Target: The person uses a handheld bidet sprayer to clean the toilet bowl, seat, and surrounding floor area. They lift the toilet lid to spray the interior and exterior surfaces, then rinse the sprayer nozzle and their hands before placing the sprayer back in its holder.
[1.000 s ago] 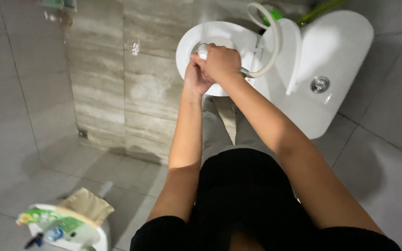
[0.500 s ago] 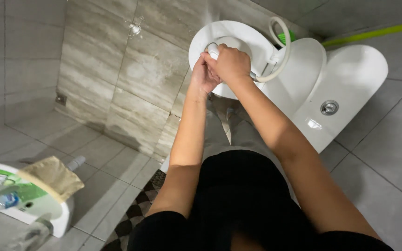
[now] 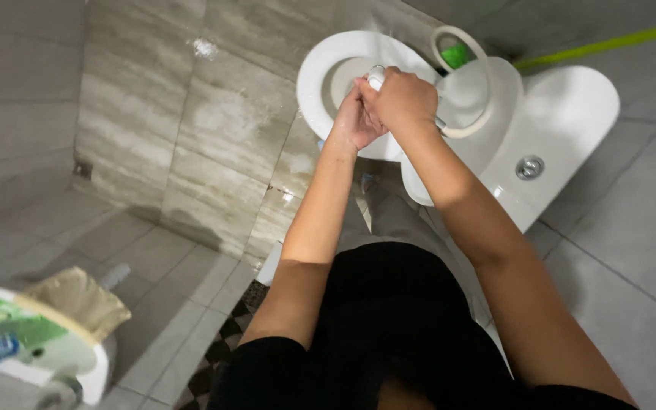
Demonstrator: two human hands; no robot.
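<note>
Sprayer head [image 3: 376,76], small and white, sits above the white toilet bowl [image 3: 320,68]. Right hand [image 3: 404,99] wraps tight around it. Left hand [image 3: 354,121] presses against the right one, fingers curled. Its hose [image 3: 480,99] loops behind.

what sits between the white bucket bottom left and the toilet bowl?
Head view: between the white bucket and the toilet bowl lies grey floor tile, then a beige marbled tile wall panel. A pale cylinder lies on the floor by the bucket.
</note>
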